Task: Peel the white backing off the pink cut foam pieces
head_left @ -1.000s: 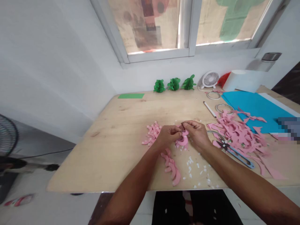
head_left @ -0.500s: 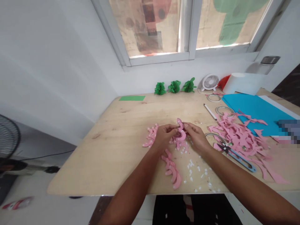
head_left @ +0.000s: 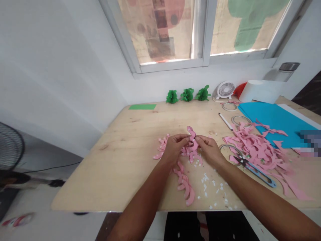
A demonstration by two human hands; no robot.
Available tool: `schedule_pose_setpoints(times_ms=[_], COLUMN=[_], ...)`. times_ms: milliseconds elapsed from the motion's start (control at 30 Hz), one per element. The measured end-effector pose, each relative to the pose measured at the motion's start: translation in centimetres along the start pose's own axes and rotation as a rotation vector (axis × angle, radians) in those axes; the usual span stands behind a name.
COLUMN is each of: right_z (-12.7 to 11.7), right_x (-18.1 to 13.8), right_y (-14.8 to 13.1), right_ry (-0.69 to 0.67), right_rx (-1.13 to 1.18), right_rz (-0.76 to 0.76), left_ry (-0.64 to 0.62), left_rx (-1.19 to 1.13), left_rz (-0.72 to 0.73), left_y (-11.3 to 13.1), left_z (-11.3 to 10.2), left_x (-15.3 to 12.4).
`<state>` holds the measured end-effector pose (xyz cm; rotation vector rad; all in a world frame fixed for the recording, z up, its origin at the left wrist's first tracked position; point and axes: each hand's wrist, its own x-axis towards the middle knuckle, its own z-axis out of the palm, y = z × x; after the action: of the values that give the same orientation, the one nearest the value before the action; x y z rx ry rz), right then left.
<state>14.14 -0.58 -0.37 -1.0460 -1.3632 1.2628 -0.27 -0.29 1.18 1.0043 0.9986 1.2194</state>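
Observation:
Between my two hands is a curved pink paper cutout point(head_left: 191, 131), held just above the table. My left hand point(head_left: 176, 144) pinches its left side with thumb and finger. From the other side, the thumb and fingertips of my right hand point(head_left: 208, 147) close on its edge. Beneath the hands lie more pink cutouts, partly hidden by my left hand. A stack of curved pink strips point(head_left: 185, 185) rests nearer the table's front edge, and another small group point(head_left: 159, 151) shows left of my left hand. Small white bits of paper point(head_left: 205, 184) are scattered below my right hand.
A heap of pink paper scraps point(head_left: 260, 147) and a blue-handled cutter point(head_left: 260, 174) lie on the right. Behind them are tape rolls point(head_left: 229, 106), a white pen point(head_left: 225, 121) and blue sheets point(head_left: 268, 117). Green paper shapes point(head_left: 187, 95) and a small fan point(head_left: 225, 90) line the wall.
My right fingers have come closer to my left ones on the pink cutout, which has shifted slightly. The whole view has dropped a little in the frame.

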Motion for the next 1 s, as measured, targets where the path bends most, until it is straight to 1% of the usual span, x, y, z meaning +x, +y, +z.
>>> schedule_pose_setpoints(times_ms=[167,467,567,767,867,1000], right_z=[0.02,0.01,-0.03,0.03,0.06,0.12], right_x=[-0.02,-0.06,-0.06,0.08,0.07,-0.01], right_y=[-0.42,-0.32,-0.43,-0.38,-0.28,-0.29], right_ry=[-0.012,-0.009,-0.029,-0.095,-0.080,-0.044], right_rx=[-0.012,-0.012,0.000,0.095,0.119,0.168], right_rz=[-0.024,-0.017,-0.030,-0.015,0.002,0.057], left_ry=[-0.053,-0.086,-0.093,-0.073,-0.060,-0.022], left_rx=[-0.054,-0.111,-0.111,-0.118,-0.085,0.029], left_rz=[-0.028,-0.107,-0.098,-0.071,-0.054,0.007], left_y=[-0.35,0.05,0.12,0.00,-0.05,0.07], left_z=[-0.34,-0.55,-0.62,-0.77,-0.80,-0.65], left_x=[0.25,0.31,0.25,0.38,0.41,0.35])
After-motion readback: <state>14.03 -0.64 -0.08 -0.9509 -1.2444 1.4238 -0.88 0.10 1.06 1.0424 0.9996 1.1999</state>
